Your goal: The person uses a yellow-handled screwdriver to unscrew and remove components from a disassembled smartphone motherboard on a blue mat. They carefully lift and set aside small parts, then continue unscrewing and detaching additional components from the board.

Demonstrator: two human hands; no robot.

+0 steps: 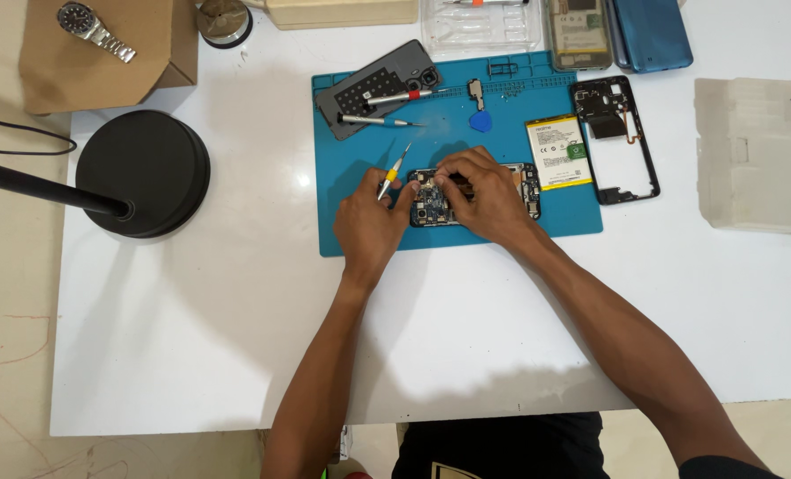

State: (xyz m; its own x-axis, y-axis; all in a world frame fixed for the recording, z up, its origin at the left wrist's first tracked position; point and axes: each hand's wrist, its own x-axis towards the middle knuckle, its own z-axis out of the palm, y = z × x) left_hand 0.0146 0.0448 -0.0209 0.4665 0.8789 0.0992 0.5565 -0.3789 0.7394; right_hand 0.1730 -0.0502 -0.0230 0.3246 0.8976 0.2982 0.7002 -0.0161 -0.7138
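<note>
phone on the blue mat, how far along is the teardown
Done: back cover, battery and frame lie apart on the mat. In hand: left hand holds a screwdriver; right hand works on the phone. Left: its board still sits in the body.

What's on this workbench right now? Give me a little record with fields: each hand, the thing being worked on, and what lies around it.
Left hand: left hand holds a yellow-handled screwdriver, tip pointing up and away.
Right hand: right hand rests fingers on the opened phone.
Work surface: blue mat on a white table.
On the mat: grey back cover, two more screwdrivers on it, blue pick, battery.
Beside the mat: black phone frame.
Far left: black round lamp base, wristwatch on a cardboard box.
</note>
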